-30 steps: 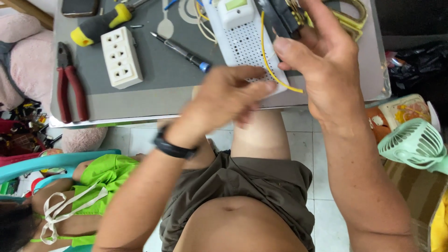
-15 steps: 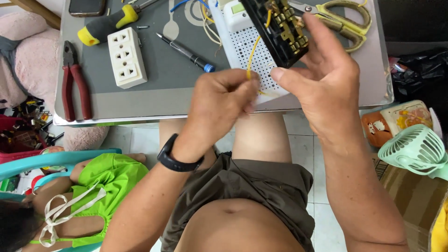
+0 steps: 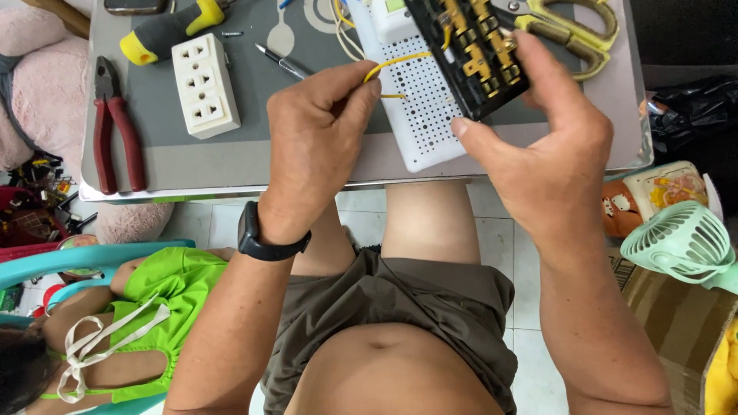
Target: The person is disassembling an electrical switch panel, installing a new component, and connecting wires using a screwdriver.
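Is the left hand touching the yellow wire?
Touching. The head view shows the left hand pinching the yellow wire between its fingertips, with no gap visible.

We see a grey table [image 3: 231, 165] across the top of the frame, pale floor tiles [image 3: 507, 246] below it, a turquoise chair [image 3: 46, 261] lower left, and a cardboard box [image 3: 684, 323] lower right.

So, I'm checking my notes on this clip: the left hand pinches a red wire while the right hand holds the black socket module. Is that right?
Not quite. In the head view the wire is yellow, not red. The left hand does pinch it, and the right hand holds the black socket module.
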